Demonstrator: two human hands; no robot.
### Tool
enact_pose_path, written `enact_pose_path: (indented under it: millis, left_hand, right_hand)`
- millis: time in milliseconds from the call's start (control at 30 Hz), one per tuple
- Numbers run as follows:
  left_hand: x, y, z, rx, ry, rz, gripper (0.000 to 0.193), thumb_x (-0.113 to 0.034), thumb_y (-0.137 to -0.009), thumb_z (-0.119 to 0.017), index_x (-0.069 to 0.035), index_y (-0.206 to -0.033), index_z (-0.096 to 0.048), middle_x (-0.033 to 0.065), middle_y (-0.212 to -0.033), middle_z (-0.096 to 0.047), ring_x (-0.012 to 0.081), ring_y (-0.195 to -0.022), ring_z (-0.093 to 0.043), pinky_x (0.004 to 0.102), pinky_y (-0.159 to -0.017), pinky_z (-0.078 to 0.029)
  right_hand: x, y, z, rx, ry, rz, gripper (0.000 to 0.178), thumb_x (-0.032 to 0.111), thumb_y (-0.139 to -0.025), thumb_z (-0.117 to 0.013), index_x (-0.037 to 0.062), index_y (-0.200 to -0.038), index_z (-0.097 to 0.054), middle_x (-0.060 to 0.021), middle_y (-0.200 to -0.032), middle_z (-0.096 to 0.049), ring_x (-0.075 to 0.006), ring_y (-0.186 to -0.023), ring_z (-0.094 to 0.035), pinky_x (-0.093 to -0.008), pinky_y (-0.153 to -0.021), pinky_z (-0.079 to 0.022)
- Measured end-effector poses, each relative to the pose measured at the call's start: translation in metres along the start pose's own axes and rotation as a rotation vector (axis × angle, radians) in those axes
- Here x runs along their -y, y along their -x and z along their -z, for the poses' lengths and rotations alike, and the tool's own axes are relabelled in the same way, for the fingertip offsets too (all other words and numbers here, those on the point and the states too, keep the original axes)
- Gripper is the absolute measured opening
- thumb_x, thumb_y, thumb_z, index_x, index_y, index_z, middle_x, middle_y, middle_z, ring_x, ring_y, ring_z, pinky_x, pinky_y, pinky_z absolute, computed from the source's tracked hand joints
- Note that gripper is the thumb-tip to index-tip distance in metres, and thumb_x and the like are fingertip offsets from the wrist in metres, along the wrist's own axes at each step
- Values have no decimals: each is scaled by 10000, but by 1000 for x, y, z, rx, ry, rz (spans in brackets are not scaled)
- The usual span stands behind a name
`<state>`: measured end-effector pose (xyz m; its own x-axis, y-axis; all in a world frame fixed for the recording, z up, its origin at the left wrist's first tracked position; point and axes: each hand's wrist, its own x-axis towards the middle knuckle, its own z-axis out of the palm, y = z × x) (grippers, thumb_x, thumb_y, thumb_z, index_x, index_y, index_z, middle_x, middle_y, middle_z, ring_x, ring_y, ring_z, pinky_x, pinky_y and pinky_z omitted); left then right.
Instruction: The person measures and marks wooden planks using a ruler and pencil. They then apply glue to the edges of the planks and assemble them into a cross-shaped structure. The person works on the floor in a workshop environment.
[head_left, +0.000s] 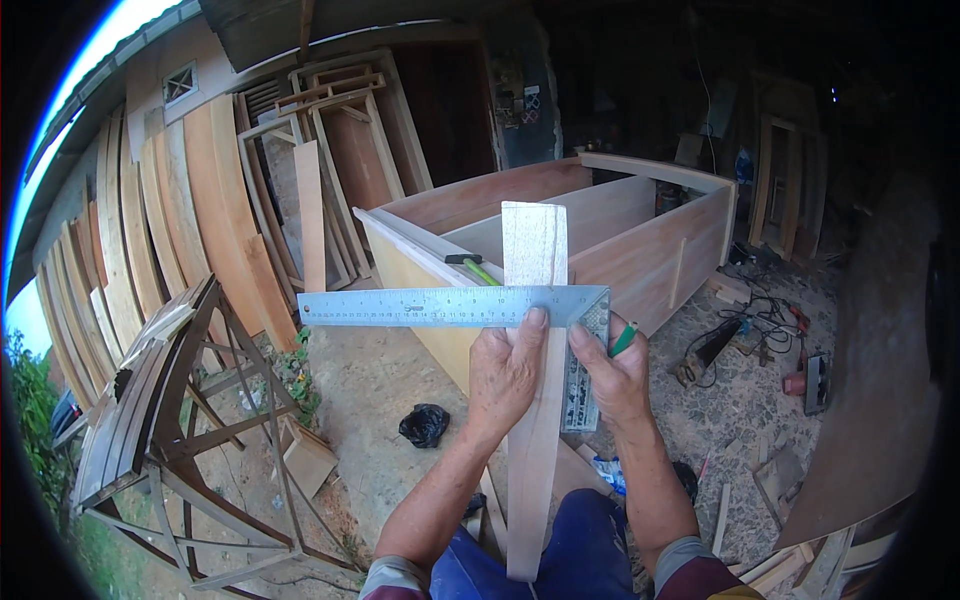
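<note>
Upright in front of me stands a narrow wooden board point(534, 480), its top end pale and its lower end between my knees. Across its upper part lies the long metal blade of a try square point(400, 308), reaching out to the left. My left hand point(503, 375) grips the board, with its thumb pressed on the blade's lower edge. The square's stock point(580, 395) runs down along the board's right edge. My right hand point(614, 380) is closed round that stock, and a green pencil point(625, 338) sticks up from its fingers.
Ahead is a large wooden cabinet carcass point(480, 205), with a green-handled hammer point(475, 265) on its edge. Planks point(210, 200) lean on the wall at left, near a slatted metal-framed bench point(150, 400). A handsaw point(710, 350), cables and offcuts lie at right; a black plastic bag point(424, 425) sits on the ground.
</note>
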<state>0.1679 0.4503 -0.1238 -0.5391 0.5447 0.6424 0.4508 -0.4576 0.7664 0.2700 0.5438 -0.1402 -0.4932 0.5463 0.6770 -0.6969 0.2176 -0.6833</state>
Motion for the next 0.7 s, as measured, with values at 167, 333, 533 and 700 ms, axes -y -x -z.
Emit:
enact_pose_path:
  millis: [167, 333, 533, 700]
  left_hand:
    - [4, 0, 2, -16, -14, -42, 399, -342, -1055, -531, 28, -1062, -681, 67, -868, -703, 108, -815, -612, 305, -731, -507]
    - [12, 2, 9, 23, 3, -9, 388, -328, -1052, -540, 31, -1038, -688, 49, -844, -695, 94, -788, -598, 298, -710, -500]
    - [17, 5, 21, -1, -52, 44, 380, -316, -1042, -562, 43, -1053, -683, 70, -876, -699, 98, -819, -602, 292, -725, -498]
    - [14, 8, 15, -11, 29, 73, 386, -320, -1038, -568, 46, -1092, -676, 94, -925, -704, 109, -860, -608, 294, -747, -499]
  right_hand:
    - [-5, 1, -3, -20, -17, 1, 176, 131, -981, -646, -15, -1073, -677, -11, -962, -685, -38, -844, -564, -219, -756, -461]
    - [-15, 4, 2, -19, 32, -21, 299, 256, -1037, -565, -14, -1096, -676, -10, -962, -677, -41, -841, -558, -219, -755, -456]
    - [15, -34, 62, -136, 106, 129, 576, 476, -1054, -466, -50, -1102, -695, -79, -929, -680, -101, -756, -603, -210, -669, -479]
    - [72, -54, 34, 218, 285, 197, 288, 211, -930, -728, -44, -1065, -721, -101, -952, -710, -139, -808, -677, -222, -687, -531]
